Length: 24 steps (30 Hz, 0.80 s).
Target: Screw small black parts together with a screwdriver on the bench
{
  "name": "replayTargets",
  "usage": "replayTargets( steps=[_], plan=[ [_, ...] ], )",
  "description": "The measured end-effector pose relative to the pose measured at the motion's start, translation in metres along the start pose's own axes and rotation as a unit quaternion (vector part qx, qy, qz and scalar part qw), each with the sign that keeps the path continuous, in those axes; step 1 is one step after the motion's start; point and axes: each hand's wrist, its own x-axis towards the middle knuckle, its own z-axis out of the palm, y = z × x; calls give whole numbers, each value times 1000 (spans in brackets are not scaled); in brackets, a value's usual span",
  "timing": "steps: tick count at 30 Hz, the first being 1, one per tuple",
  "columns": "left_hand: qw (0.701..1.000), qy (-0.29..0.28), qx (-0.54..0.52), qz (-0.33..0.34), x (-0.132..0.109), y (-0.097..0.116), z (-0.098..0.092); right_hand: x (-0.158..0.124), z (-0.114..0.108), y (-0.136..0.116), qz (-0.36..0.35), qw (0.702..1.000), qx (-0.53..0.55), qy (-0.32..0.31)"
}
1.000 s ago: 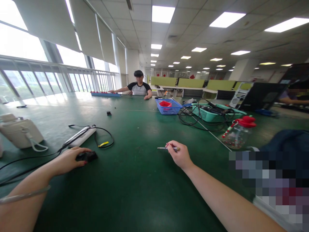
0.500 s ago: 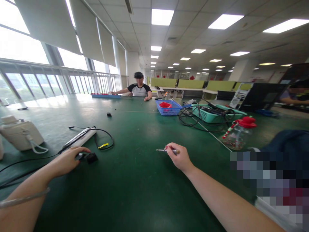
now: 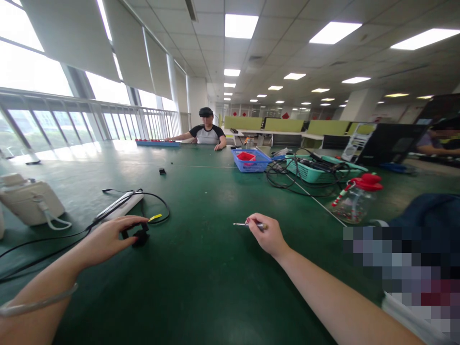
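Observation:
My left hand is at the left, thumb and fingers around a small black object low over the green table. A second dark piece seems to sit between the fingers; its shape is hard to make out. On the right, my right hand pinches a thin screwdriver, its metal tip pointing left. The two hands are well apart. Behind my left hand lie a white power strip and a black cable with a yellow tag.
A cream bottle stands at the left. Further back are a blue basket, a green basket of cables and a jar with a red lid. A person sits at the far edge behind a blue tray.
My left hand has moved right onto the small black object, with its thumb now in front of it. My right hand and the screwdriver have hardly moved.

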Motion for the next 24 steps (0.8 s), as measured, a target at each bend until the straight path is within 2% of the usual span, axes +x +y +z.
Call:
replayTargets(
  steps=[3,10,17,24],
  plan=[
    [1000,-16,15,0,2,-1,5,0,0,1,1,1000,5,-2],
    [1000,1,17,-13,4,4,12,0,0,0,1,1000,9,3],
    [998,-14,58,2,2,9,15,0,1,1,1,1000,8,-1],
    [997,0,80,9,5,5,19,0,0,1,1,1000,4,-6]
  ],
)
